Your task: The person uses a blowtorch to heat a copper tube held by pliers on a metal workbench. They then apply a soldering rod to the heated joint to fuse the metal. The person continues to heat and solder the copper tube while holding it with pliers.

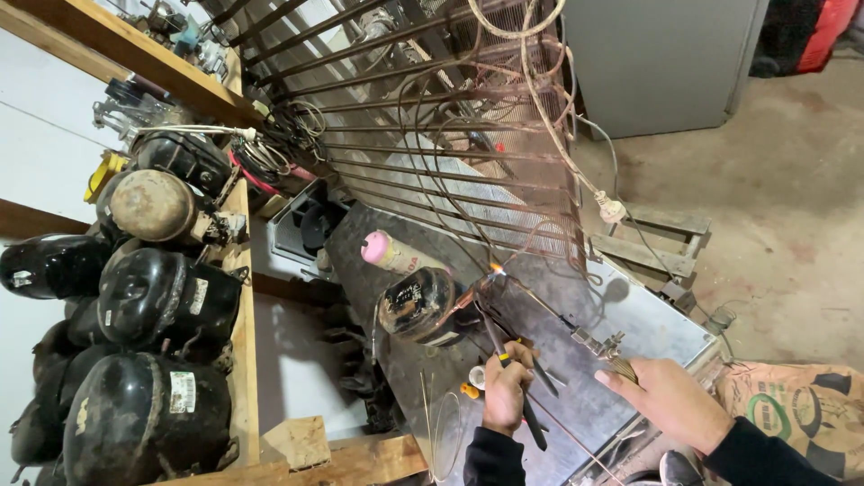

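Head view: left hand [507, 389] pinches pliers [517, 378], steadying a pipe at the black compressor [421, 306]; right hand [670, 400], at three o'clock, grips the torch [601, 346], flame [496, 267] aimed at the joint.

Lighting: dim, even daylight; soft shadows. Small bright torch flame [496, 267] glares at centre. Focus: mostly sharp. Edges: wide-angle bending, shelf [241, 297] left, floor [792, 198] right.
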